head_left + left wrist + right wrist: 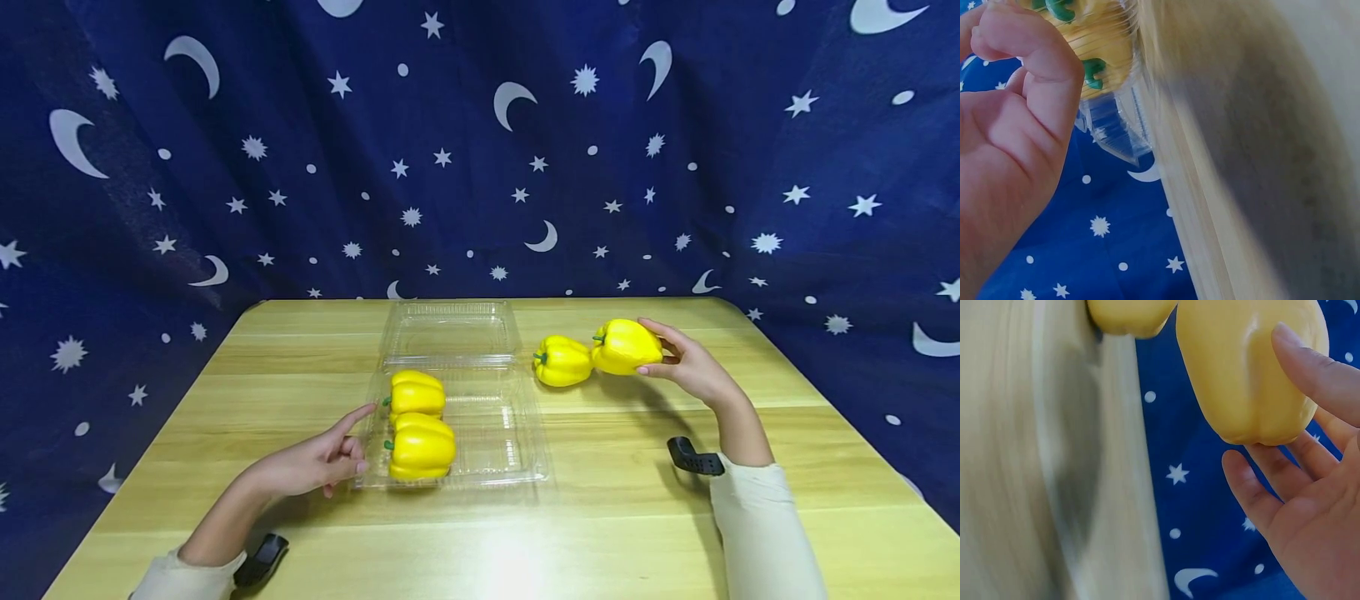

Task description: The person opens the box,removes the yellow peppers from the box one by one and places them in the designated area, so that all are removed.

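My right hand (693,364) grips a yellow bell pepper (626,347) between thumb and fingers, holding it above the table at the right. In the right wrist view the thumb lies along the side of this pepper (1250,369). A second yellow bell pepper (564,362) lies just left of it on the table. Two more, a rear pepper (417,392) and a front pepper (422,447), sit in the left part of a clear plastic clamshell box (491,433). Beside the box's left edge is my left hand (311,461), index finger extended, other fingers loosely curled, holding nothing.
The box's clear lid (450,329) lies folded back behind its base. A wooden table (300,350) carries everything. Behind it hangs a dark blue curtain (465,125) with moons and stars. Black wrist-worn devices show at the left wrist (261,560) and right wrist (693,457).
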Demonstrator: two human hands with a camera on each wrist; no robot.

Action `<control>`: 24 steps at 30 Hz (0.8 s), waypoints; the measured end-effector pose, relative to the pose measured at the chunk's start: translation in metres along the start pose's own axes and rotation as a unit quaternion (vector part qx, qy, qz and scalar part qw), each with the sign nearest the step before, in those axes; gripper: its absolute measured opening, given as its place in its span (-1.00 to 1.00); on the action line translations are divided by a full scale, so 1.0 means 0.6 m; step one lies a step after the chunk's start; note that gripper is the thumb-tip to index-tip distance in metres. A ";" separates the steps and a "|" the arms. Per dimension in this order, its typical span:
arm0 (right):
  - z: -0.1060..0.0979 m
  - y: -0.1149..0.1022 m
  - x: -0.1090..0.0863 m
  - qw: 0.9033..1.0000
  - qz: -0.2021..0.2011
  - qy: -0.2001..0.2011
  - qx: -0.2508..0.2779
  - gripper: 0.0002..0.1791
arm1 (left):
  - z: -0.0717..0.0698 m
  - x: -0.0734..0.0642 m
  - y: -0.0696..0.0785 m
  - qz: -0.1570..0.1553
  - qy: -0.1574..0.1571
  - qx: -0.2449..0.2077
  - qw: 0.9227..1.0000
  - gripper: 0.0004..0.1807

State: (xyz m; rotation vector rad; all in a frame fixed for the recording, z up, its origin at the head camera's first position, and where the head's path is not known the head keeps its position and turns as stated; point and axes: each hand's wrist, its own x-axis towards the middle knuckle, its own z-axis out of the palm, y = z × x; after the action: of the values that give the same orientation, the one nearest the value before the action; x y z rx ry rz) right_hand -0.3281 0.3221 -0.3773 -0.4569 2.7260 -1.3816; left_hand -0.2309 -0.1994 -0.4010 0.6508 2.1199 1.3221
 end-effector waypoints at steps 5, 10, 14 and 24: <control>-0.007 0.019 -0.001 1.000 0.011 -0.005 0.012 -0.10 | 0.000 -0.001 0.000 -0.001 -0.003 -0.004 1.000 -0.18; -0.012 0.038 0.000 0.999 0.029 -0.011 0.008 -0.12 | 0.000 0.000 -0.001 0.000 -0.004 -0.010 1.000 -0.18; -0.014 0.050 0.004 0.999 0.039 -0.022 0.010 -0.12 | 0.000 -0.001 0.000 -0.004 -0.002 -0.013 1.000 -0.18; -0.015 0.067 0.008 0.998 0.057 -0.039 -0.004 -0.13 | 0.000 0.002 -0.006 -0.006 0.000 -0.009 1.000 -0.17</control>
State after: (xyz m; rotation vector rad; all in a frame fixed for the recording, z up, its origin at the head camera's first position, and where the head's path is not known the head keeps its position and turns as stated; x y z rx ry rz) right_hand -0.3441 0.3503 -0.4037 -0.3425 2.6513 -1.2975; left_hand -0.2323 -0.2000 -0.4043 0.6301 2.1059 1.3331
